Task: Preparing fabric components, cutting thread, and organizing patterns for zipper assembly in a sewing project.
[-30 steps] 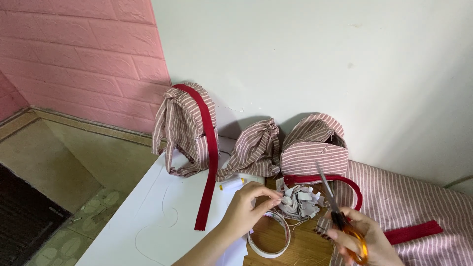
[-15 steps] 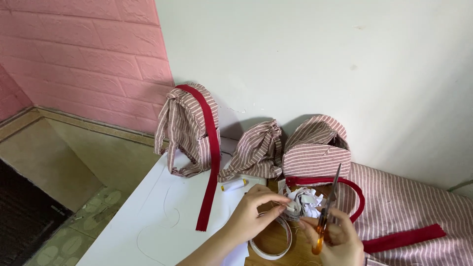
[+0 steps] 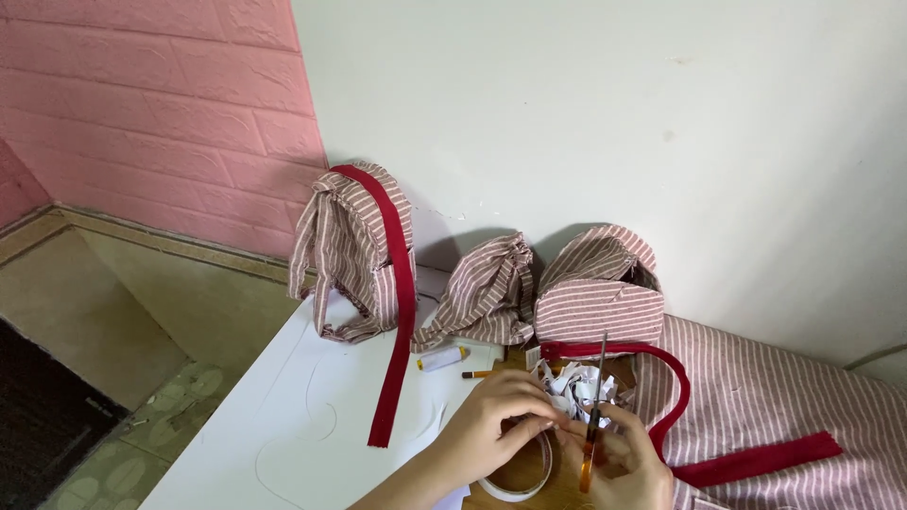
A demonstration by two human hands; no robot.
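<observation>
Left hand: your left hand (image 3: 491, 425) sits at the near edge of the table (image 3: 283, 425), fingers pressed together in a pinch on something small that you cannot make out from here.
Right hand: your right hand (image 3: 619, 467) is curled around the orange handles of the scissors (image 3: 595, 416), whose blades point up and away from you; the lower part of the hand is cut off by the bottom of the view.
Between your hands: a heap of white paper scraps (image 3: 576, 385) lies just beyond your fingers, and a white ring-shaped band (image 3: 520, 486) shows under your left hand, partly covered.
Far edge: three striped cloth bags stand against the wall, the left bag (image 3: 354, 250) with a red strap (image 3: 397, 321) hanging down onto the table, a crumpled middle bag (image 3: 487, 293), and the right bag (image 3: 600, 283).
Small things: a thread spool (image 3: 442, 358) and a pencil (image 3: 482, 374) lie near the middle bag.
Right edge: striped cloth (image 3: 784, 406) with red trim covers that side.
Open room: the left half of the table is bare white up to its left edge, beyond which you see floor.
</observation>
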